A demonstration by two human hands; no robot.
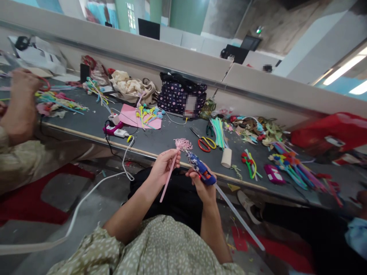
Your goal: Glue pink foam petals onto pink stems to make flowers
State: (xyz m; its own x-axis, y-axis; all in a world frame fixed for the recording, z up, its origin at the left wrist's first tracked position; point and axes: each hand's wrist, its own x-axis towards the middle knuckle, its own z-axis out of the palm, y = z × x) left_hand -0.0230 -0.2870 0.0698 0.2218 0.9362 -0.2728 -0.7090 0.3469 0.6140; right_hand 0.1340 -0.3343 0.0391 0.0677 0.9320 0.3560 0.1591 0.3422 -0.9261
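Observation:
Pinched in the fingers of my left hand [164,167] is a pink flower [183,144] with a fringed head and a long straight stem that hangs down past my palm. My right hand [203,187] is wrapped round a blue hot glue gun [200,167], whose nozzle points up and left at the base of the flower head. Whether the nozzle touches the flower I cannot tell. A long pale glue stick [239,216] juts from the back of the gun. Both hands are in front of the table's near edge.
Beyond my hands lie scissors [207,143] with red and yellow handles, and a cardboard tube [226,157] beside green strips [218,131]. A pink sheet [129,114] bears small flowers. A white cable [94,179] runs at left. A co-worker's arm [21,107] is at far left.

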